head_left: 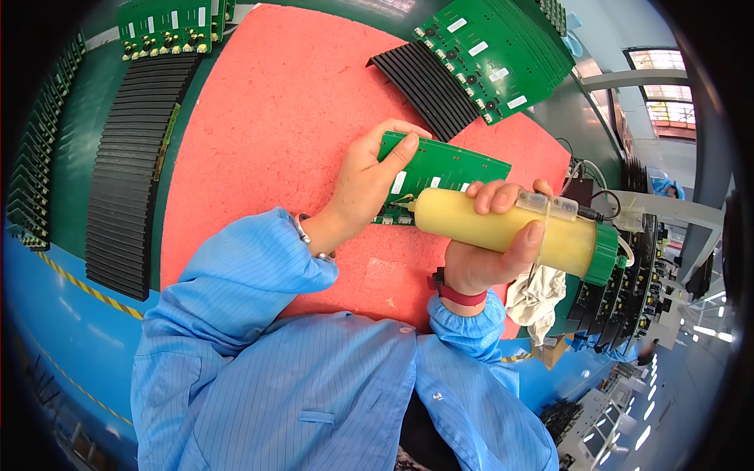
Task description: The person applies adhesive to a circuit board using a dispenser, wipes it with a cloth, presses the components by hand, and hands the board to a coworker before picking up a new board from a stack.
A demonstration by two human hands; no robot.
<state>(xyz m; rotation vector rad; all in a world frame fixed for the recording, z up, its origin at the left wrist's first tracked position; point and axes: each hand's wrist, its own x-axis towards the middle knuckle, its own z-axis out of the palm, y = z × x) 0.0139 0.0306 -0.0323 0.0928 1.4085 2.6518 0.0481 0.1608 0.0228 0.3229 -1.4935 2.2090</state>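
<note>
- A flat green rectangular circuit board with white labels (pixel 452 169) is over the pink-red mat (pixel 259 118), tilted slightly, its right end partly behind the tube.
- The left hand (pixel 363 174) pinches the circuit board at its upper left corner: the thumb presses on the labelled face, the other fingers reach behind the top edge.
- The right hand (pixel 481 263) is wrapped around a thick yellow cylindrical tube with a green end cap (pixel 463 216), fingers curled over the top and thumb along the near side.
- The tube lies nearly level, its narrow pale nozzle (pixel 405 206) pointing left at small parts along the circuit board's lower edge; whether the tip touches them cannot be told.
- A clear plastic piece (pixel 546 206) is strapped to the tube.
- Beyond the hands, a black ribbed rack (pixel 432 86) on the mat's upper right holds a row of upright green boards (pixel 503 55).
- Left of the mat, a long black slotted rack (pixel 129 165) lies on the green table (pixel 82 125), with more green boards (pixel 165 23) at its far end.
- A crumpled off-white cloth (pixel 538 298) lies near the right wrist.
</note>
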